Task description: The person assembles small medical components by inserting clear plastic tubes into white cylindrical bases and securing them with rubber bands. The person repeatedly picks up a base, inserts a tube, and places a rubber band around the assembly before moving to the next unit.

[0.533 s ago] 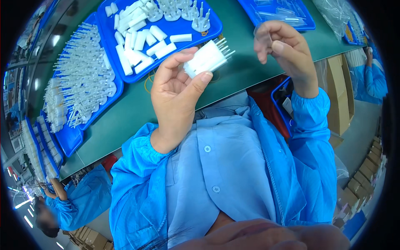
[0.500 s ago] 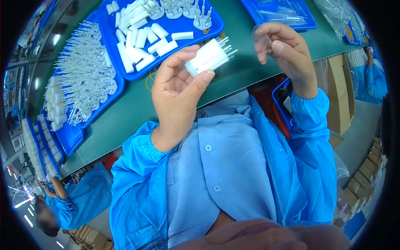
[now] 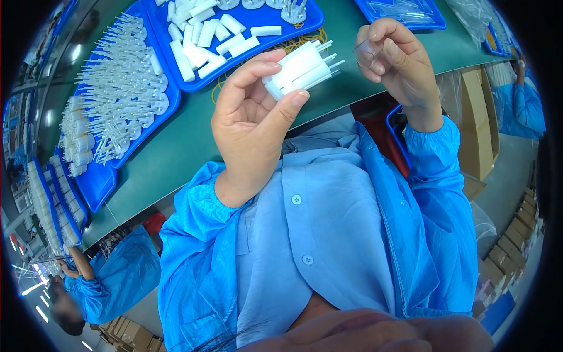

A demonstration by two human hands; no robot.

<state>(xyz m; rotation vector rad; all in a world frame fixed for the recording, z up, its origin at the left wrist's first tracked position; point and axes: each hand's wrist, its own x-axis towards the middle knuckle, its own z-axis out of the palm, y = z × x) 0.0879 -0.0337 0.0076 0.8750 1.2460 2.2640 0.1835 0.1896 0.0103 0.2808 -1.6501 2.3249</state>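
Observation:
My left hand (image 3: 255, 120) is closed around a white cylindrical part (image 3: 300, 67) built on a round base, with several thin rods sticking out of its far end toward the right. Its thumb and fingers press the sides of the part, which lies tilted above the green table. To the right, my right hand (image 3: 402, 61) pinches a small clear plastic sheet (image 3: 366, 53), curved and see-through, between thumb and fingers. A short gap separates the sheet from the rod ends.
A blue tray (image 3: 190, 87) holds loose white tubes (image 3: 233, 46) and pronged bases. Left of it, another blue tray (image 3: 170, 111) is crowded with white pronged parts. Clear sheets lie in a blue tray (image 3: 437, 24) at the far right. Yellow bands (image 3: 220, 88) lie on the green table (image 3: 146, 182); co-workers sit either side.
The white part in my left hand has turned slightly and shifted a little to the right. My right hand has risen slightly with the clear sheet. The view has shifted too.

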